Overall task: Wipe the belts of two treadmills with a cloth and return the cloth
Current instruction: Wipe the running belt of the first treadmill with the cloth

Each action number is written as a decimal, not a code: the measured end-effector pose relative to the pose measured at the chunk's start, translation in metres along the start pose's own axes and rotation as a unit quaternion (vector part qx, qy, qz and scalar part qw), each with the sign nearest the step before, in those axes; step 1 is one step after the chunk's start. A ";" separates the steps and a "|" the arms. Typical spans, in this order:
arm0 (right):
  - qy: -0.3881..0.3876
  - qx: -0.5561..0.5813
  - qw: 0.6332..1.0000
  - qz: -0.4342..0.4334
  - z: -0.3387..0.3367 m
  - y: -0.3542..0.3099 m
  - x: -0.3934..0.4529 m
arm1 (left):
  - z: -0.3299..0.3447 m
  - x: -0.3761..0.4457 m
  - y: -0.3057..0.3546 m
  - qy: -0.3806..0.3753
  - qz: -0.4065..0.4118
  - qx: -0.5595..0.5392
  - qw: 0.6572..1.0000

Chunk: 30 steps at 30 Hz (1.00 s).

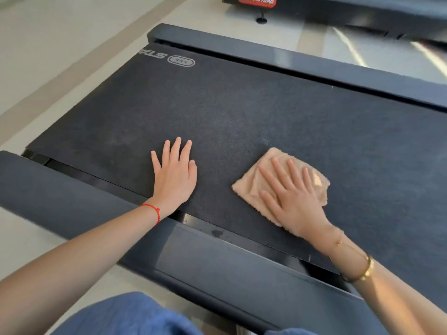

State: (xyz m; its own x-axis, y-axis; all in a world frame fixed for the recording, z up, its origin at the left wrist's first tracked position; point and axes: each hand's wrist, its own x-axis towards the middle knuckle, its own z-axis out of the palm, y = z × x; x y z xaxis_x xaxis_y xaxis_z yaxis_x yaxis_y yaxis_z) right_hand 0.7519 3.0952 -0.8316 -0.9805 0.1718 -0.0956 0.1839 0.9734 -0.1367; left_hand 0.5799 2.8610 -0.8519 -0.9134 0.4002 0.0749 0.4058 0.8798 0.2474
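Blue fabric (130, 315) over the person's legs is seen at the bottom edge, nearest the camera. Beyond it the treadmill's near side rail (217, 267) is crossed by both forearms. Most of the view is filled by the dark belt (242, 112), bounded by the far side rail (290, 59) and, at the left, by the belt's end where a printed logo (181, 61) is seen; broad bare belt is left ahead of and to the right of the hands. A second treadmill (362, 10) is glimpsed at the top, across pale floor (60, 44). The tan cloth (251, 184) is pressed flat on the belt near the near rail by the right hand (295, 197), fingers straight and spread. The left hand (175, 175) is laid flat on bare belt beside it, fingers extended, holding nothing. A red string (154, 210) is worn on the left wrist, a gold bangle (362, 274) on the right.
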 end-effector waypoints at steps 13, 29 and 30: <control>0.007 0.005 0.995 -0.097 0.012 -0.039 -0.008 | -0.001 -0.003 0.002 0.019 0.000 0.015 1.000; 0.019 0.014 1.000 0.001 0.005 -0.037 0.052 | -0.001 -0.006 0.003 0.019 -0.002 0.027 0.999; 0.016 0.011 1.000 -0.022 0.007 -0.037 0.041 | -0.001 -0.006 0.003 0.020 0.000 0.028 0.999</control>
State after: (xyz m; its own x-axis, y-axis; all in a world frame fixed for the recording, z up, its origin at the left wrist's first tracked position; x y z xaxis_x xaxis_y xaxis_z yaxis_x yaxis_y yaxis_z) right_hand 0.7049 3.0649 -0.8369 -0.9892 0.1347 -0.0579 0.1424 0.9766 -0.1613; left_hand 0.5865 2.8610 -0.8509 -0.9138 0.3901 0.1130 0.4054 0.8934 0.1935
